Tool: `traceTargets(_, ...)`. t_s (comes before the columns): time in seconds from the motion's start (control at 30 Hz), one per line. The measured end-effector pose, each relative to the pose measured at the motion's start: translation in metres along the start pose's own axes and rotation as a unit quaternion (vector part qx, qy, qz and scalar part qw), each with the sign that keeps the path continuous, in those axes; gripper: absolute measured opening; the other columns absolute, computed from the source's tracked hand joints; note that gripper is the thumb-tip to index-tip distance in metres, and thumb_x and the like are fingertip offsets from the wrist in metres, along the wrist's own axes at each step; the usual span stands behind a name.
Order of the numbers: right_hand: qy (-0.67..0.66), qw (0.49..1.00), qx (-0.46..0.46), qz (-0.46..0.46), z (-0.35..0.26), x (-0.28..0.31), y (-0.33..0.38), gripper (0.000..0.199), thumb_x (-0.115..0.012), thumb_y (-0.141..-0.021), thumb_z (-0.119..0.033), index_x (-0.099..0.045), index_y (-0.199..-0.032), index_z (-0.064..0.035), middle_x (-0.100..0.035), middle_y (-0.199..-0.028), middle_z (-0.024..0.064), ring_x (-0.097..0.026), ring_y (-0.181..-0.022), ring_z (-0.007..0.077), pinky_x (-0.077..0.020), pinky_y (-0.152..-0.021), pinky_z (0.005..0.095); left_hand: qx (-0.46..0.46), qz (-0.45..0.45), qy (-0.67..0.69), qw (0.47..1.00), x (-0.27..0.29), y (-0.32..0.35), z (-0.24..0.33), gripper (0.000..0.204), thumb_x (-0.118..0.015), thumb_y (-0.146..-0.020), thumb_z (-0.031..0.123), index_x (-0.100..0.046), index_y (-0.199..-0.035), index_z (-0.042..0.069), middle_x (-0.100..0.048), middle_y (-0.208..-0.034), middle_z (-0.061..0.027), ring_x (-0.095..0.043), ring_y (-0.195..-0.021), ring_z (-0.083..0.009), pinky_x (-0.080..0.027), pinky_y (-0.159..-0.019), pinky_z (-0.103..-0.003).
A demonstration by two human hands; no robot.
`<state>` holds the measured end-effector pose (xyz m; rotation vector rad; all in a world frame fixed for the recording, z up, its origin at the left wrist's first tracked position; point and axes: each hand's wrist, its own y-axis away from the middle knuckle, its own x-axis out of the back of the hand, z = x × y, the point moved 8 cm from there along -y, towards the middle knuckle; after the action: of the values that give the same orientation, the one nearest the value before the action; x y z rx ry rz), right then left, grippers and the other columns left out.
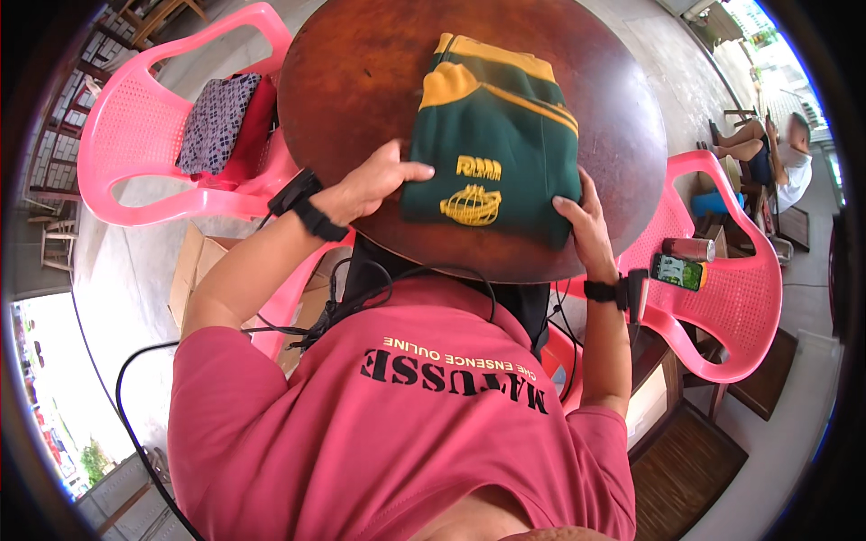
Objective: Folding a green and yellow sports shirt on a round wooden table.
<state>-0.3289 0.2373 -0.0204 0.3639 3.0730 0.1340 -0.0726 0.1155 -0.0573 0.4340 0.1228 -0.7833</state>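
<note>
A folded dark green shirt (505, 135) with yellow trim and a yellow print lies on the round brown wooden table (347, 77) in front of me. At its left edge, my left hand (381, 178) has its thumb on the cloth and its fingers bent by the side. My right hand (586, 225) grips the lower right edge, thumb on top and fingers along the side. Parts of the fingers of both hands are hidden by the cloth or the hand itself.
Left of the table, a pink plastic chair (126, 144) holds folded patterned cloth (216, 122). On the right pink chair (744, 302) lie a phone (678, 272) and a can-like cylinder (688, 249). Black cables (361, 302) cross my lap. A person (789, 171) sits far right.
</note>
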Motion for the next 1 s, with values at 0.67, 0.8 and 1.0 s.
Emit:
traceTargets(0.67,-0.03,0.998,0.038,0.045,-0.04,-0.001,-0.027,0.044,-0.064,-0.083,-0.01,-0.048,-0.123,0.0002,-0.061,-0.107,0.0091,-0.06,-0.095,0.0151,-0.0492,-0.083,0.0277,-0.154,0.08,0.0,0.985,0.001,-0.031,0.084,0.052,-0.071,-0.08,0.011,-0.043,-0.121,-0.007,-0.058,-0.114,-0.0169,-0.061,-0.1,-0.0222,-0.051,-0.086,-0.033)
traceTargets(0.8,-0.045,0.989,0.113,0.089,-0.092,0.004,-0.04,0.043,-0.063,-0.083,-0.007,-0.049,-0.124,-0.0018,-0.061,-0.108,0.0087,-0.061,-0.094,0.0149,-0.0502,-0.082,0.0279,-0.296,0.078,-0.037,0.951,-0.008,-0.029,0.143,0.053,-0.069,-0.081,0.01,-0.043,-0.125,-0.008,-0.057,-0.115,-0.0165,-0.059,-0.103,-0.0215,-0.05,-0.088,-0.033)
traceTargets(1.0,-0.055,0.988,0.081,0.116,-0.068,0.025,-0.109,0.045,-0.067,-0.084,-0.014,-0.05,-0.123,-0.0009,-0.062,-0.103,0.0101,-0.061,-0.091,0.0158,-0.051,-0.081,0.029,-0.217,0.094,0.066,0.969,0.021,-0.108,0.134,0.055,-0.069,-0.082,0.014,-0.042,-0.123,-0.011,-0.059,-0.11,-0.0202,-0.062,-0.097,-0.0228,-0.051,-0.084,-0.033)
